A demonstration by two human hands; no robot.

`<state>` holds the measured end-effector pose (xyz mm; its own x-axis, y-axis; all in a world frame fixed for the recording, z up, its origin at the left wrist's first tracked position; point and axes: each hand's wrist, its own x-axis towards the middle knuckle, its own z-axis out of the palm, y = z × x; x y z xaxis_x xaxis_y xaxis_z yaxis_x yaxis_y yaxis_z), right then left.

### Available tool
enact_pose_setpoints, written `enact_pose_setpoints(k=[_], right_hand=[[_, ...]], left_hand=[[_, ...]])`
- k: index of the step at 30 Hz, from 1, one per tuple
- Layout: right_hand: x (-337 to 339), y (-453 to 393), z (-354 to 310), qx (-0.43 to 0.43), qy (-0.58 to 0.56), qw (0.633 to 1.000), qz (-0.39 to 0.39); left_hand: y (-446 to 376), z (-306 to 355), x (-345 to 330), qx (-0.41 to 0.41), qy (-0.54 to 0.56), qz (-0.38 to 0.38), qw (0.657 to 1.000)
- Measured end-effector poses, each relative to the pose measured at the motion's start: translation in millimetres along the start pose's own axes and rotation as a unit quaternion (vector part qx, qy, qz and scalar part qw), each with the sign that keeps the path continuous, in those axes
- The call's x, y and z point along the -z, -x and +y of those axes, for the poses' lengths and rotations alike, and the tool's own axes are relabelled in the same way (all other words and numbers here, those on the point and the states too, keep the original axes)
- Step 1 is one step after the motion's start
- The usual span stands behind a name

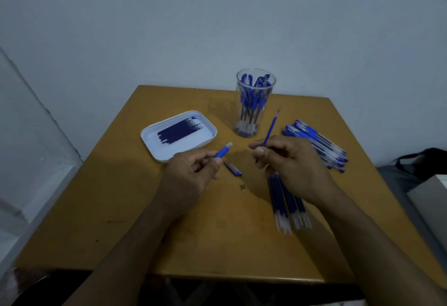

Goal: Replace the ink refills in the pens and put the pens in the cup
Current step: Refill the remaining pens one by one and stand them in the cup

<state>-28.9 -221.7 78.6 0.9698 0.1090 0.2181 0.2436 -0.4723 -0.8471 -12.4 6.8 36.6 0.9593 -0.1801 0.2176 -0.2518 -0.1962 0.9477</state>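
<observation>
Our left hand (193, 167) pinches a pen barrel (223, 151); our right hand (287, 158) pinches a refill (271, 129) mid-table, before the cup (254, 102) near the far edge; we judge insertion needs careful alignment

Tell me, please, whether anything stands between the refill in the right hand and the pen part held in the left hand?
Nothing visible does. The right hand holds the refill raised above the table, the left hand holds the pen part, and only open air separates them. The pen cap lies below on the table, out of that path.
</observation>
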Motion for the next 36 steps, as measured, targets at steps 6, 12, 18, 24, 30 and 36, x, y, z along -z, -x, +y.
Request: enact_pose_setpoints(k=[6,12,18,24,30,36], right_hand=[[-5,9,-4,-0.111,-0.326,0.935,0.083],[-13,11,-7,-0.098,-0.29,0.944,0.121],[-19,12,-7,-0.096,-0.282,0.948,0.113],[-22,13,-6,-0.086,-0.269,0.952,0.123],[-25,14,-4,-0.094,-0.27,0.949,0.135],[-23,14,-3,-0.113,-0.25,0.958,0.082]], left_hand=[[10,-1,-19,-0.03,-0.02,-0.06,0.998],[9,0,-22,-0.051,-0.047,-0.062,0.996],[9,-3,-21,-0.055,-0.052,-0.061,0.995],[8,-5,-20,-0.06,-0.066,-0.06,0.994],[8,-7,-21,-0.064,-0.062,-0.056,0.994],[8,-7,-24,-0.066,-0.055,-0.056,0.995]])
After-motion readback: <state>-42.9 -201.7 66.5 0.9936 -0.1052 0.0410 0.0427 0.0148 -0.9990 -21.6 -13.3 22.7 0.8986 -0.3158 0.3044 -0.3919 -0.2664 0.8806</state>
